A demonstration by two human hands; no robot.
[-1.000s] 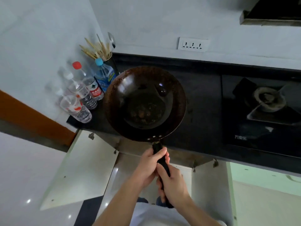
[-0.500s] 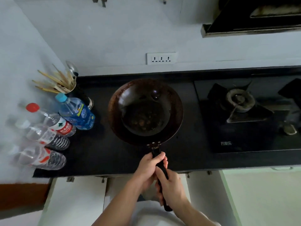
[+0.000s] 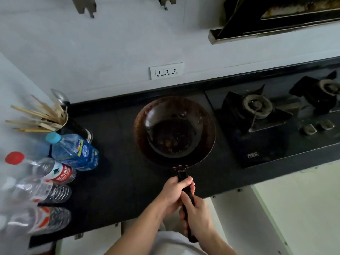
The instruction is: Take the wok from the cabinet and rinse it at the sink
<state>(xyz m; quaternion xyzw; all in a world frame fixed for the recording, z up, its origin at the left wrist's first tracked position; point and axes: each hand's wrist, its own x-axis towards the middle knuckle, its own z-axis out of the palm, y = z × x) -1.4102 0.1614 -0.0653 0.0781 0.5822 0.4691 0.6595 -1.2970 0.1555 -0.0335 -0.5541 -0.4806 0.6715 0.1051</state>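
Black countertop (image 3: 117, 181) runs under a pale wall in our head view, and we take the wok (image 3: 174, 131) as our landmark. We hold it over the counter with both hands stacked on its long dark handle (image 3: 186, 203): the left hand (image 3: 172, 193) is wrapped tight nearer the bowl, the right hand (image 3: 197, 217) is clenched on the handle farther back, toward our body. Whether the wok's base touches the counter or hangs just above it, we cannot tell. We judge that the fetching step is done, since the wok is out and in our grip, and that the carry to the sink is the step in hand. No sink shows here, so the next move calls for turning to find it while keeping the bowl level. Inside the wok we see a dark patch with a few brownish specks, possibly residue or rust. To the wok's right sits a gas stove (image 3: 257, 107), just beside it. Well to its left stand water bottles (image 3: 73, 151), some clear, and behind them a cup of chopsticks (image 3: 39, 117) with a spoon.
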